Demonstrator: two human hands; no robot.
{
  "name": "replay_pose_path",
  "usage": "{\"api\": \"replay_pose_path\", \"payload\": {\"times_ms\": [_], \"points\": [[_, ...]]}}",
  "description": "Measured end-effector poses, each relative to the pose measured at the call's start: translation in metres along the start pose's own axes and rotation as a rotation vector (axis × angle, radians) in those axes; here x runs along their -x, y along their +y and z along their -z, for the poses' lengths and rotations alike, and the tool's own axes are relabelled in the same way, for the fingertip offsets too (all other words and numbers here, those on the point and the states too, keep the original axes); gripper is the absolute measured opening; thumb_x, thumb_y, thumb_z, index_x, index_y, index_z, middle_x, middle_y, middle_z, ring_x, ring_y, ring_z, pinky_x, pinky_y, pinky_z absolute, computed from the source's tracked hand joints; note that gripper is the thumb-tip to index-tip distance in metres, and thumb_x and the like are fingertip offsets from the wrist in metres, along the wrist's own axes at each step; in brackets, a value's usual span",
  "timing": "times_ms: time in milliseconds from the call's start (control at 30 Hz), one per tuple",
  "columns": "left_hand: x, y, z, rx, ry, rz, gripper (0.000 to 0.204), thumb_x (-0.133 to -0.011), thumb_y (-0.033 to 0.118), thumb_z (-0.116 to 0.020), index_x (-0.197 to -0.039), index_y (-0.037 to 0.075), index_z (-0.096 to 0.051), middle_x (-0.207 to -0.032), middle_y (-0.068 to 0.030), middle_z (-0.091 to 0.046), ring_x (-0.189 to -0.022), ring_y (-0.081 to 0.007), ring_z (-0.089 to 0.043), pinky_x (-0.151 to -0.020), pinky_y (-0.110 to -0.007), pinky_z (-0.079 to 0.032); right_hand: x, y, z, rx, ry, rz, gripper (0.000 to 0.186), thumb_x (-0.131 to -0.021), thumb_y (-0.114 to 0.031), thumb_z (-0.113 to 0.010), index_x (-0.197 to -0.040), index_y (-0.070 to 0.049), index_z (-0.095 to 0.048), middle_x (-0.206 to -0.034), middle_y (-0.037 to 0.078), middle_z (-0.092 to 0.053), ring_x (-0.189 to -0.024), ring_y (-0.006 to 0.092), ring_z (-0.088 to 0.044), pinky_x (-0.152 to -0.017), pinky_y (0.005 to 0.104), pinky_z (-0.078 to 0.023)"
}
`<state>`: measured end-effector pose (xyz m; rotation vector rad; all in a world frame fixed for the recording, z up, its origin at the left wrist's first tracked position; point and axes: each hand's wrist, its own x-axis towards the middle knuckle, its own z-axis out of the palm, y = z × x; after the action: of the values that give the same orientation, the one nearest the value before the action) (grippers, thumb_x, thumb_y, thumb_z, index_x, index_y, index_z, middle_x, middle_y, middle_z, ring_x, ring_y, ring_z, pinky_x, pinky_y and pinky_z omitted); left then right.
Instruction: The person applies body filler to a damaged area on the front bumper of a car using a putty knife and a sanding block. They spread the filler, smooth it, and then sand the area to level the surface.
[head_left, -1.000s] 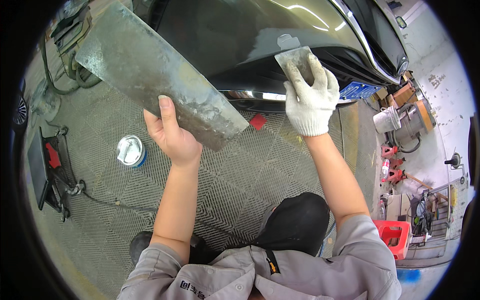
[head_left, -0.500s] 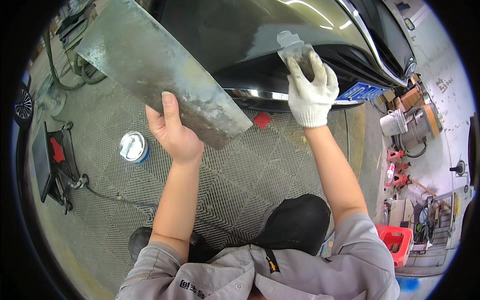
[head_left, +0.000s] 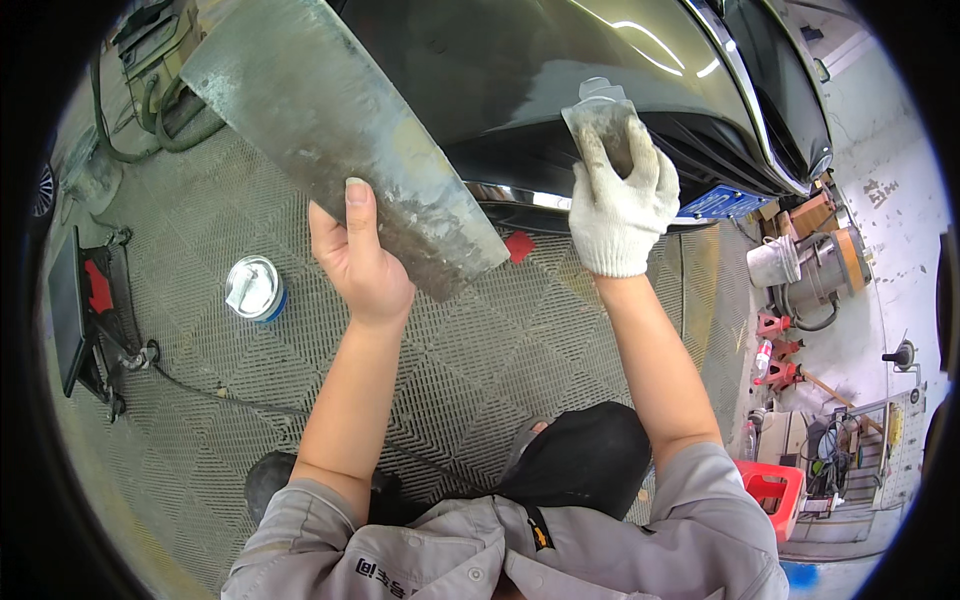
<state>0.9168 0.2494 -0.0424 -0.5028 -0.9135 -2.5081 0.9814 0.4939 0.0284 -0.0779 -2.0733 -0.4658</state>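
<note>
Ridged floor (head_left: 500,350) below, left fingers (head_left: 361,215) clamped a metal plate (head_left: 330,120), gloved right fingers (head_left: 594,152) clamped a scraper (head_left: 605,114), seemingly touching the car (head_left: 450,80).

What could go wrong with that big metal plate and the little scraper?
The big metal plate might tip or slip, because only the bare left grip holds it, by its lower long edge. The little scraper in the gloved right grip is right by the car, so a wobble might scratch the dark paint. The tin standing on the floor could get knocked over.
</note>
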Motion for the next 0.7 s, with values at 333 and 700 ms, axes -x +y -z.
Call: {"api": "replay_pose_path", "payload": {"times_ms": [333,700], "points": [[0.029,-0.003,-0.020,0.120,-0.230,0.248,0.023,-0.121,0.018,-0.059,-0.138,0.004,-0.068,-0.127,-0.0064,-0.077,-0.110,-0.0133,-0.073,-0.100,-0.034,-0.060,0.035,-0.007,0.078,-1.683,-0.288,-0.305,0.069,-0.089,-0.013,-0.095,-0.154,-0.005,-0.071,-0.175,0.023,-0.042,-0.161,0.0411,-0.046,-0.131,0.0529,-0.042],[0.027,-0.002,-0.031,0.038,-0.223,0.246,0.027,-0.120,0.019,-0.064,-0.139,0.000,-0.070,-0.127,-0.0029,-0.077,-0.113,-0.0095,-0.067,-0.104,-0.029,-0.053,0.096,0.029,0.054,-1.364,-1.010,-0.524,0.069,-0.097,-0.024,-0.093,-0.158,-0.003,-0.068,-0.167,0.016,-0.055,-0.144,0.0288,-0.064,-0.122,0.0422,-0.054]]}}
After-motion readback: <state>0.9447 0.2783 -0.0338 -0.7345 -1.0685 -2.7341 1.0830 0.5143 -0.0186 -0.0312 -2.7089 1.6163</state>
